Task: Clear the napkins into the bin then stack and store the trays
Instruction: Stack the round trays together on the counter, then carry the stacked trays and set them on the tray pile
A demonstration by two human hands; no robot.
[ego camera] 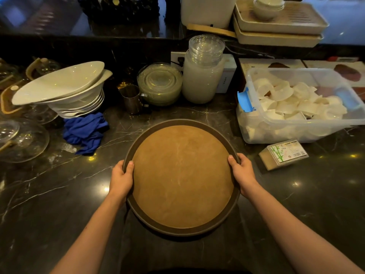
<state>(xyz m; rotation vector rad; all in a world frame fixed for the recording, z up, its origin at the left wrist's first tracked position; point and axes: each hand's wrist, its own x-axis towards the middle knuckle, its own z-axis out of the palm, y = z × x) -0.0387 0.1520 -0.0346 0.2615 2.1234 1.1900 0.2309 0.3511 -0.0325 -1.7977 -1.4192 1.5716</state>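
A round brown tray [181,175] with a dark raised rim lies flat on the dark marble counter, right in front of me. Its surface is bare. My left hand [122,177] grips the tray's left rim, thumb over the edge. My right hand [242,173] grips the right rim the same way. I cannot tell whether another tray lies under it. No napkins and no bin are in view.
A blue cloth [85,131] lies left of the tray, below stacked white bowls [65,89]. Behind stand a metal cup [131,99], glass plates [160,84] and a plastic jar [201,76]. A clear tub [300,107] and a small toothpick box [283,154] sit at the right.
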